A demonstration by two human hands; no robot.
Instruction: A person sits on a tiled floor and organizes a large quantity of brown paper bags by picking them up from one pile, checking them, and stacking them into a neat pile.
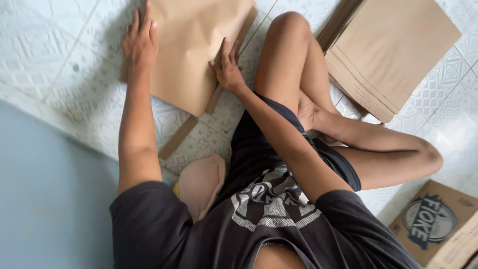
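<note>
Head view, looking straight down over a seated person with crossed bare legs and a dark printed shirt on a pale patterned tile floor (59, 65). Left hand (140, 42) laid flat with fingers stretched long, palm down on the left edge of a brown paper sheet (191, 55), gripping nothing, only pressing. Right hand (228, 69) likewise flat and spread, fingertips on the right edge of that same sheet, thumb side toward the knee. Brown paper sheet lying on the floor between the two hands, just ahead of the left knee, its lower corner pointing back toward the body and its upper end cut off by the frame. Narrow brown strip (179, 137) poking out from beneath the sheet's lower corner and running diagonally toward the lower left, possibly a second sheet's edge; cannot tell for certain. Stack of brown paper sheets (393, 55) resting on the floor to the right, beyond the raised right knee, well apart from both hands, its layered edges fanned along the lower left side. Cardboard box (438, 224) with a dark round print at the lower right corner, partly out of frame. Smooth pale blue surface (45, 199) filling the lower left.
</note>
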